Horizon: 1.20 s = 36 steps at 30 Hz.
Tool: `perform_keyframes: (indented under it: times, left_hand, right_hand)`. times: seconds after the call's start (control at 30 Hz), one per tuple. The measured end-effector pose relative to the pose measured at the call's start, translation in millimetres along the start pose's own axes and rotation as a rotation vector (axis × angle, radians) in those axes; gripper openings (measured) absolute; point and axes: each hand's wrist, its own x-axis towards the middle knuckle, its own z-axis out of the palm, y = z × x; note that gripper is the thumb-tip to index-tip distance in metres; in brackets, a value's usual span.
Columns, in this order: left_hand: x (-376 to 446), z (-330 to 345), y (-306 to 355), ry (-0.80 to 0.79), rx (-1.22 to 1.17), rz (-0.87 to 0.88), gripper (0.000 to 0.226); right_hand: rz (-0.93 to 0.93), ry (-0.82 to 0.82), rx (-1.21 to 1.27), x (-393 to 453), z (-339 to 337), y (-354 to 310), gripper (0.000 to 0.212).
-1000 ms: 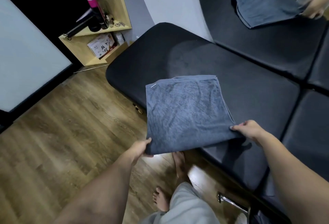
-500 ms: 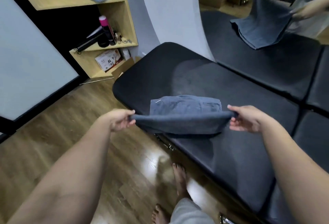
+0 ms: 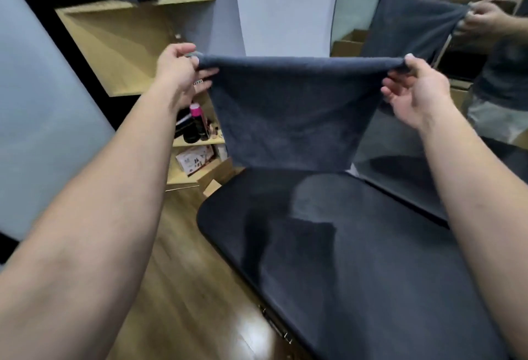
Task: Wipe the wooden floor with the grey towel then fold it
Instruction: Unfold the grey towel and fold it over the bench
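left hand (image 3: pixel 183 69) and right hand (image 3: pixel 414 85) each pinch a top corner of the grey towel (image 3: pixel 288 113), which hangs taut at 12 o'clock above the black padded bench (image 3: pixel 357 259). folding looks underway (wiping can't be judged). wooden floor (image 3: pixel 183 288) at 7, cluttered shelf (image 3: pixel 194 131) at 10; nothing blocks it.

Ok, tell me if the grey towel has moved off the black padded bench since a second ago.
Yes. The grey towel has gone up: it lay flat on the black padded bench, and now hangs above it, pinched by the left hand and right hand.
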Motion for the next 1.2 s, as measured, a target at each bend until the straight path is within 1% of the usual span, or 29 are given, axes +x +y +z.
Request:
perform_keyframes:
  times: [0.1,0.13,0.2,0.27,0.37,0.43,0.5,0.57,0.67,0.73,0.77,0.87,0.97,1.07,1.13,1.2]
  left_hand:
    - [0.6,-10.9,10.2,-0.006,0.082,0.051,0.035]
    - [-2.3,-16.1,4.5,-0.013,0.100,0.034,0.033]
    - [-11.3,-26.3,-20.6,-0.037,0.101,-0.067,0.033]
    - [-27.6,-35.7,-64.0,-0.055,0.099,-0.208,0.030]
    - [-68.1,-45.7,-154.0,-0.008,0.143,-0.389,0.020]
    - [-107.8,-50.3,-218.3,0.051,0.150,-0.512,0.015]
    - [-154.4,-57.9,-278.5,0.150,0.128,-0.636,0.013]
    - [-200.3,-68.7,-329.2,0.234,0.137,-0.725,0.012]
    - [-252.3,-86.9,-380.7,0.259,0.258,-0.801,0.024]
    - [-268.7,-96.5,-391.7,0.253,0.314,-0.823,0.029]
    - [-271.1,-98.6,-393.2,0.243,0.342,-0.823,0.031]
    - [-268.6,-106.4,-390.3,0.142,0.347,-0.896,0.041]
    - [-273.1,-117.8,-383.5,-0.114,0.402,-1.110,0.024]
    - [-288.7,-134.2,-385.9,-0.346,0.510,-1.310,0.016]
    - [-294.6,-145.5,-391.1,-0.416,0.550,-1.399,0.013]
    - [-290.2,-150.2,-388.4,-0.436,0.501,-1.460,0.011]
  right_hand:
    - [-0.041,0.011,-0.015,-1.3,2.9,-10.3,0.018]
    - [-0.042,0.015,-0.038,-5.1,-0.3,-7.2,0.018]
    - [-0.013,0.025,-0.106,-16.1,-13.5,8.9,0.018]
    - [0.067,0.041,-0.211,-31.0,-37.6,39.3,0.017]
    - [0.230,0.078,-0.381,-58.3,-88.1,105.2,0.015]
    - [0.353,0.112,-0.478,-83.8,-125.3,157.2,0.019]
    - [0.482,0.153,-0.559,-114.6,-162.7,210.0,0.024]
    - [0.607,0.208,-0.601,-146.3,-195.8,252.8,0.024]
    - [0.712,0.260,-0.650,-185.7,-229.1,287.3,0.011]
    - [0.755,0.269,-0.678,-198.8,-242.1,292.5,0.022]
    - [0.772,0.249,-0.700,-202.6,-245.9,290.6,0.022]
    - [0.826,0.148,-0.830,-204.9,-255.5,283.0,0.022]
    - [0.883,0.041,-1.004,-208.6,-262.7,278.4,0.025]
    - [0.985,-0.008,-1.134,-219.4,-274.2,279.5,0.020]
    - [1.103,-0.021,-1.144,-225.8,-279.9,278.9,0.013]
    - [1.175,-0.016,-1.072,-225.3,-279.8,277.0,0.011]
